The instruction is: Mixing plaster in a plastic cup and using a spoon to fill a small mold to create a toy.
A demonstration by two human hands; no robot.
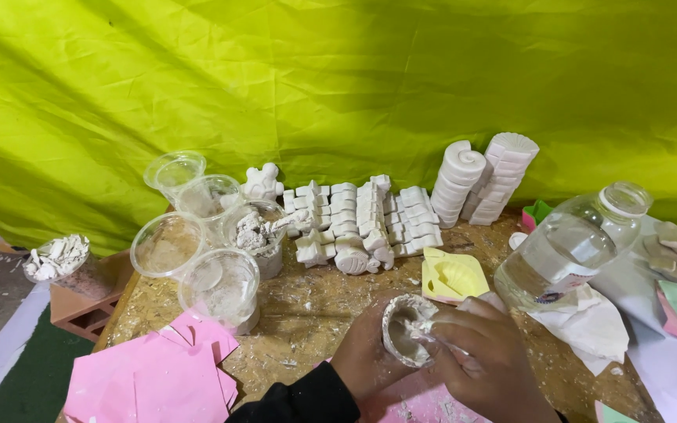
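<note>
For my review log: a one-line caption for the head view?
Both hands, left hand and right hand, work white paste in a small cup.

We are holding a small cup (406,329) in our left hand (366,356) at the near edge of the worktop (315,305), with our right hand (487,352) just right of it, its fingers (440,333) touching the rim. Behind the cup a mould (452,276) is lying, and a bottle (570,247) is leaning to its right. Rows of casts (362,219) are sitting further back, with two stacks (483,180) right of them. Plastic cups (197,235) are standing at the left, with sheets (158,376) lying before them.
</note>
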